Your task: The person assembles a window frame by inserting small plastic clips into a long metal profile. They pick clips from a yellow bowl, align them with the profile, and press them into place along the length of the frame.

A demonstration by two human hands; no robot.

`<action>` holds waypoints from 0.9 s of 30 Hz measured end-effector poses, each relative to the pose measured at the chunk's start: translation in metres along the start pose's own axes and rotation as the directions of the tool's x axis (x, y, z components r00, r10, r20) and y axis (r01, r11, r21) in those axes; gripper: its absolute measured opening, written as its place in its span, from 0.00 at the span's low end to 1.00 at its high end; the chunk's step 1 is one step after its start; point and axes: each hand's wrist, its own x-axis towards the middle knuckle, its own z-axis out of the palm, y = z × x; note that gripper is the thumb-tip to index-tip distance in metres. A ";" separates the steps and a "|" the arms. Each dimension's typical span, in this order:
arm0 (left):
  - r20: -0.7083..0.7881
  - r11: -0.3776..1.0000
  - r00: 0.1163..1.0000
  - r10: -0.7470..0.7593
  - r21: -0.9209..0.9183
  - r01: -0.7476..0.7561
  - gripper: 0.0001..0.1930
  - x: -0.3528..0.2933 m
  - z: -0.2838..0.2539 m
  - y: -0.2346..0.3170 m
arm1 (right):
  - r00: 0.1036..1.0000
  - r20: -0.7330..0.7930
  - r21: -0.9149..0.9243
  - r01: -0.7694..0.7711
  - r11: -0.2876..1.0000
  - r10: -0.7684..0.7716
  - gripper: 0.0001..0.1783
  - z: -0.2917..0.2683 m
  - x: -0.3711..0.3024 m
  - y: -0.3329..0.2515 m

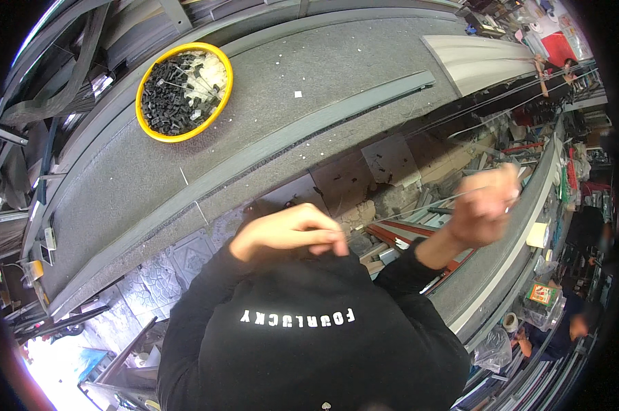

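My left hand (292, 229) is in front of my chest, at the near side of the long grey table (255, 75). Its fingers bend inward and press together; whatever they hold, if anything, is hidden. Farther right, my right hand (484, 205) is raised and closed, smeared by motion. A thin pale strand (419, 207) runs from the right hand toward the left one; where it ends near the left fingers is unclear. On the table lies a long grey metal profile (323, 118), away from both hands.
A yellow-rimmed basin (230, 75) with small black and white pieces sits at the table's far left. A pale panel (474, 61) lies at the far right. Profiles and scraps (405, 233) fill the floor gap. Other people (552, 335) are at the right.
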 end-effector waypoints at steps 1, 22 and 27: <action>-0.059 0.999 0.998 -0.029 0.033 0.031 0.24 -0.021 -0.004 -0.005 | 0.997 -0.045 0.206 0.069 0.976 -0.061 0.09 -0.015 0.008 -0.024; -0.976 0.658 0.015 0.218 0.135 -0.741 0.18 -0.427 0.016 -0.052 | 0.531 -0.343 -0.609 0.502 0.614 -0.775 0.16 -0.273 -0.011 -0.305; -0.956 0.499 -0.178 0.233 0.275 -0.822 0.17 -0.492 0.005 -0.060 | 0.540 -0.455 -0.585 0.419 0.695 -0.708 0.15 -0.326 -0.017 -0.372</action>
